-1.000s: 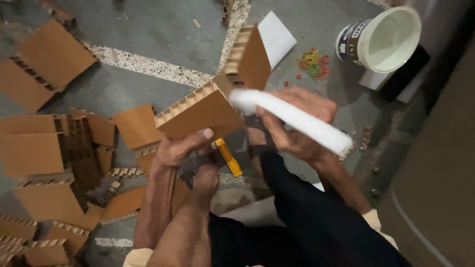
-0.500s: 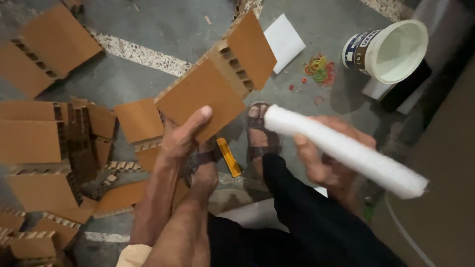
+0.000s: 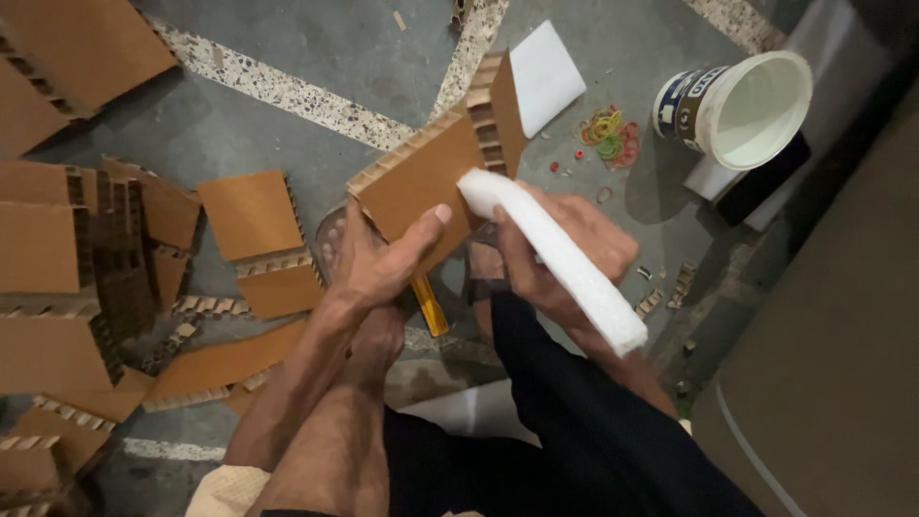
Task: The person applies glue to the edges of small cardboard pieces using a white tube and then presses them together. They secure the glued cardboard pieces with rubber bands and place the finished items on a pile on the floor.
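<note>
Left hand: the left hand (image 3: 383, 263) sits at the centre of the frame, closed around the lower edge of a folded brown corrugated cardboard piece (image 3: 431, 172), thumb pressed flat on its face.
Cardboard piece: held tilted above the floor, just above centre; its ribbed edge faces up and a second panel stands bent up at its upper right end.
Right hand: the right hand (image 3: 565, 249), right of centre, grips a long white foam strip (image 3: 555, 254), fingers wrapped round its middle.
Foam strip: its upper end touches the cardboard piece's right edge; the other end points to the lower right.
Floor: grey concrete floor (image 3: 316, 38) with speckled bands.
Left side: loose brown cardboard offcuts (image 3: 249, 215) lie scattered.
Upper right: a white plastic tub (image 3: 742, 105) lies tipped, coloured rubber bands (image 3: 608, 134) just left of it, a flat white sheet (image 3: 546, 72) beside those.
Below the hands: a yellow utility knife (image 3: 431, 306) lies on the floor.
</note>
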